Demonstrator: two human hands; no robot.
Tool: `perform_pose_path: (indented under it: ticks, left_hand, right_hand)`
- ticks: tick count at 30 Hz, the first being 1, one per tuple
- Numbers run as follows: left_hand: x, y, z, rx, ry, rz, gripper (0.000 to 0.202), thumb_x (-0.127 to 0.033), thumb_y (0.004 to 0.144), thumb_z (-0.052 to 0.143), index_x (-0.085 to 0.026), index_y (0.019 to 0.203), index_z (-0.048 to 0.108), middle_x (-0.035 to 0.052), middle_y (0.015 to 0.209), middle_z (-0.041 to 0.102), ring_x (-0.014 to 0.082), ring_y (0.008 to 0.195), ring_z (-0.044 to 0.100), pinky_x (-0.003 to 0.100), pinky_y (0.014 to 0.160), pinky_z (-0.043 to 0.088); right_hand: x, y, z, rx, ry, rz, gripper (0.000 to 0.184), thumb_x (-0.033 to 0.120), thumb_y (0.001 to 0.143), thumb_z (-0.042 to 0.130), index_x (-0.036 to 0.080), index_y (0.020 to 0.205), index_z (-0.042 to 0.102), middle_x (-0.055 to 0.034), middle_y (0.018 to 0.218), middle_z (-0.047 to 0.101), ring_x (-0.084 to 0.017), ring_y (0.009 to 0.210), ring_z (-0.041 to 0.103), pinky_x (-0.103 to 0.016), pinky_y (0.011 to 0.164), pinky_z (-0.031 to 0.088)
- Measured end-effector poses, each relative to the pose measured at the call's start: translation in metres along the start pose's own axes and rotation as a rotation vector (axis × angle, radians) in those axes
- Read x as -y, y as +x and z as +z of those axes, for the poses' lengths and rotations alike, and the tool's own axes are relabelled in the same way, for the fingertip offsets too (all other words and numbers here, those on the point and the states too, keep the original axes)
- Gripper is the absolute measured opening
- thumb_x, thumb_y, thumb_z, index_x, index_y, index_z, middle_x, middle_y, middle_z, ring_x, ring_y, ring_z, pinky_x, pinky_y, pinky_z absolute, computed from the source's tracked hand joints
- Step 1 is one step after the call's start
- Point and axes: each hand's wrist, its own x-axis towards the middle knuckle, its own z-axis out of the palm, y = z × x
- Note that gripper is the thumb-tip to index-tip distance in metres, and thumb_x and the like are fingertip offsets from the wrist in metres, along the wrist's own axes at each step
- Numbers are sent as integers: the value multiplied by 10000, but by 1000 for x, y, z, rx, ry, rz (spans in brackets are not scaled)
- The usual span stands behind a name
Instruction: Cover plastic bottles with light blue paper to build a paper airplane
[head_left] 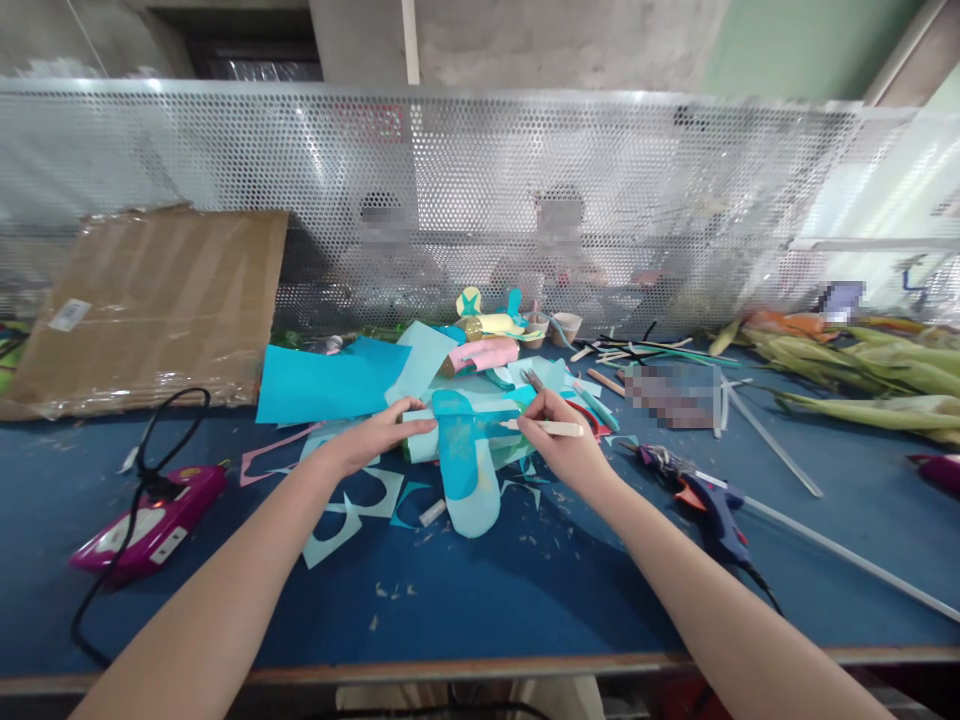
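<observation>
My left hand (pixel 379 432) pinches the left edge of a light-blue paper cutout (pixel 465 460) that lies on the blue table top (pixel 487 590), fingers closed on it. My right hand (pixel 559 440) grips a thin pale stick (pixel 551 427), its tip on the cutout's upper right part. The cutout is a rounded, elongated shape with a darker teal layer on it. Paper offcuts (pixel 360 500) in pale blue lie under and around both hands.
A blue glue gun (pixel 709 500) lies right of my right hand; a magenta tool (pixel 150 520) with a black cord sits left. Teal sheets (pixel 330 380), folded cardboard (pixel 157 300), green leaves (pixel 862 370), thin rods (pixel 780 450), small cups (pixel 562 325) and a perforated metal screen (pixel 480 200) stand behind.
</observation>
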Motion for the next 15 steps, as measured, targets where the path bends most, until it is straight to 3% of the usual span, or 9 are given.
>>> perform_pose_path:
  ticks: [7, 15]
  left_hand:
    - [2, 2, 0, -10, 6, -31, 705, -707, 735, 601, -368, 1327, 422, 28, 1591, 234, 374, 1431, 224, 482, 1053, 356]
    - [-1, -1, 1, -3, 5, -4, 694, -702, 745, 593, -341, 1312, 425, 49, 1554, 315, 370, 1401, 292, 491, 1065, 341]
  right_hand:
    - [-3, -1, 1, -14, -11, 9, 160, 293, 763, 550, 232, 685, 424, 70, 570, 388, -122, 541, 362, -268, 540, 278]
    - [-1, 0, 0, -30, -39, -3, 164, 296, 768, 546, 234, 684, 419, 64, 561, 403, -129, 542, 374, -266, 534, 282]
